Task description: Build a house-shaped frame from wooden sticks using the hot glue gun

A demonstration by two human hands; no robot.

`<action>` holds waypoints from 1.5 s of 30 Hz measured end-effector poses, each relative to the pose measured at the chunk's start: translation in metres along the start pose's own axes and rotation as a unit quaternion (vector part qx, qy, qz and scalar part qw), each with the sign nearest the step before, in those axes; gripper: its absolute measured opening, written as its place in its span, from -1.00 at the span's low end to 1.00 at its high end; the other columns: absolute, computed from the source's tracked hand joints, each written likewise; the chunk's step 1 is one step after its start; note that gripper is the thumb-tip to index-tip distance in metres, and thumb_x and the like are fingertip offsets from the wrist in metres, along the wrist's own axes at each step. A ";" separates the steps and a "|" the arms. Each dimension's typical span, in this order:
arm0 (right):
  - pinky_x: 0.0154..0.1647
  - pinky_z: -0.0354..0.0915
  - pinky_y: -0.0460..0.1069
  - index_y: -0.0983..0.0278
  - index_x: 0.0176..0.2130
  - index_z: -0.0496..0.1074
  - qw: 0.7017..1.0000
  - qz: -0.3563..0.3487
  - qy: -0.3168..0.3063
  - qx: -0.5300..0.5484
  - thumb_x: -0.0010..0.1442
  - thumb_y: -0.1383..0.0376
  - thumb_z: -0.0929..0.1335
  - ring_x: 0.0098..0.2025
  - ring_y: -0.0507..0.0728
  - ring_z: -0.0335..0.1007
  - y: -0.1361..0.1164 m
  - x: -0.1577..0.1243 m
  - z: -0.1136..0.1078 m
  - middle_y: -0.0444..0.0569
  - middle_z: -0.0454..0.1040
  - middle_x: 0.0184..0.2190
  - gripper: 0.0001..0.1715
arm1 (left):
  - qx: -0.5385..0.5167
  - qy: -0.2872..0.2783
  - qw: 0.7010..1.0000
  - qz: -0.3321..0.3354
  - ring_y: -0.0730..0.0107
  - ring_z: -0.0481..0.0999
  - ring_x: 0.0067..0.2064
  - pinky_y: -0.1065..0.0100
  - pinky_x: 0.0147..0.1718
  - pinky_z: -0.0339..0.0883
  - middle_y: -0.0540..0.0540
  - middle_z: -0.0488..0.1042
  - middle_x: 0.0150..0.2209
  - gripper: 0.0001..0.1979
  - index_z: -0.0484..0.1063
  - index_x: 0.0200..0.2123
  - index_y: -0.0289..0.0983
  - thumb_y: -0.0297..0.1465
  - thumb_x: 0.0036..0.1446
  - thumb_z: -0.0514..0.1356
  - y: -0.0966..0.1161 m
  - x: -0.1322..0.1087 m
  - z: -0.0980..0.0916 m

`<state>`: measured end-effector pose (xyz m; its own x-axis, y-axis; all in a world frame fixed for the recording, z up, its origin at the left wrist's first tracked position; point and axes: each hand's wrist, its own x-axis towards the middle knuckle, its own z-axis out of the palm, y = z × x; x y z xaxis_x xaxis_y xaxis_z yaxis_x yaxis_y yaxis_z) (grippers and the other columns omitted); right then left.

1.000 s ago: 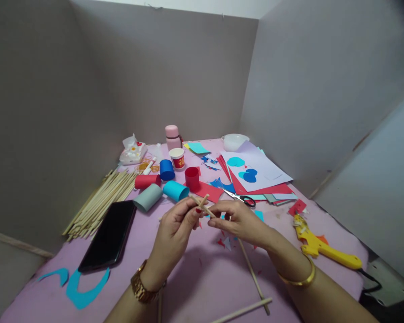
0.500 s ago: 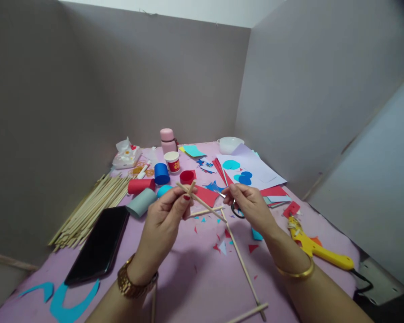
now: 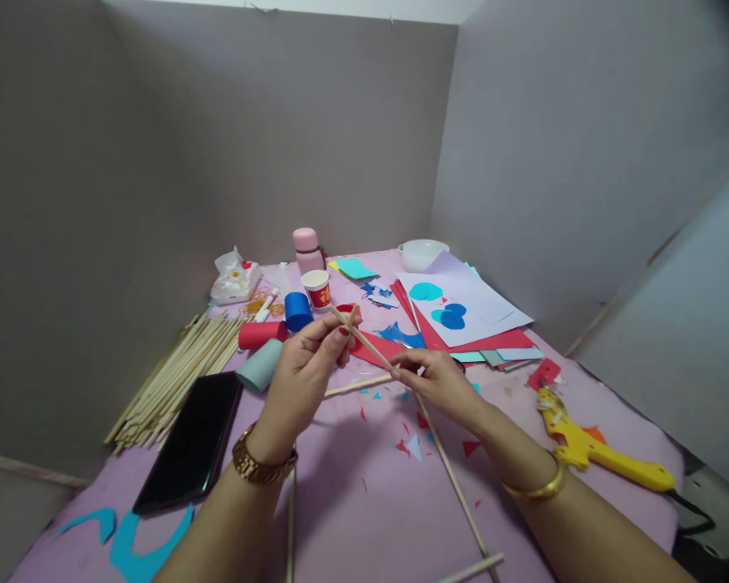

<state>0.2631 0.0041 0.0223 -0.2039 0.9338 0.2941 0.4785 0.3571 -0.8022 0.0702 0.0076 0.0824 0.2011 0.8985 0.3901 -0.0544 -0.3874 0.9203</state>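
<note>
My left hand is raised over the purple table and pinches the crossed top joint of a frame of thin wooden sticks. My right hand is closed on a stick of the same frame a little lower and to the right. From there a long stick runs down to a crossbar at the near edge. Another stick sticks out to the left between my hands. Small paper scraps lie under the frame.
A bundle of wooden sticks and a black phone lie at the left. Paper rolls, a paper cup, a pink bottle and a white bowl stand behind. Coloured sheets and a yellow glue gun are on the right.
My left hand has lifted the joint a little higher and farther back. My right hand slid along the stick, out to the right and back to the middle, keeping its pinch.
</note>
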 end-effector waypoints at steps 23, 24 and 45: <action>-0.45 0.20 -0.08 0.30 -0.27 0.53 0.999 0.030 0.033 -0.005 0.12 0.30 0.33 -0.48 0.05 0.32 0.025 0.009 0.007 -0.09 0.49 -0.49 -0.80 | 0.032 -0.026 0.999 0.013 0.54 0.26 -0.45 0.49 -0.45 0.12 0.07 0.31 -0.48 -0.86 0.47 -0.27 -0.24 -0.33 0.16 0.16 -0.015 0.010 -0.002; -0.46 0.21 -0.08 0.30 -0.28 0.53 0.999 0.030 0.033 -0.003 0.12 0.29 0.33 -0.49 0.05 0.33 0.026 0.009 0.007 -0.09 0.49 -0.49 -0.80 | 0.031 -0.026 0.999 0.014 0.54 0.26 -0.45 0.48 -0.45 0.13 0.07 0.31 -0.48 -0.86 0.48 -0.26 -0.24 -0.33 0.16 0.16 -0.016 0.010 -0.002; -0.47 0.23 -0.09 0.26 -0.23 0.51 0.999 0.020 0.029 -0.010 0.08 0.27 0.36 -0.51 0.05 0.34 0.021 0.004 0.001 -0.13 0.48 -0.53 -0.78 | 0.037 -0.031 0.999 0.011 0.52 0.25 -0.45 0.47 -0.48 0.12 0.04 0.31 -0.46 -0.81 0.49 -0.22 -0.23 -0.29 0.15 0.17 -0.017 0.009 -0.007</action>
<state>0.2717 0.0156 0.0064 -0.1353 0.9468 0.2920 0.5019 0.3196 -0.8037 0.0657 0.0236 0.0707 0.2610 0.8764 0.4047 0.0122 -0.4222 0.9064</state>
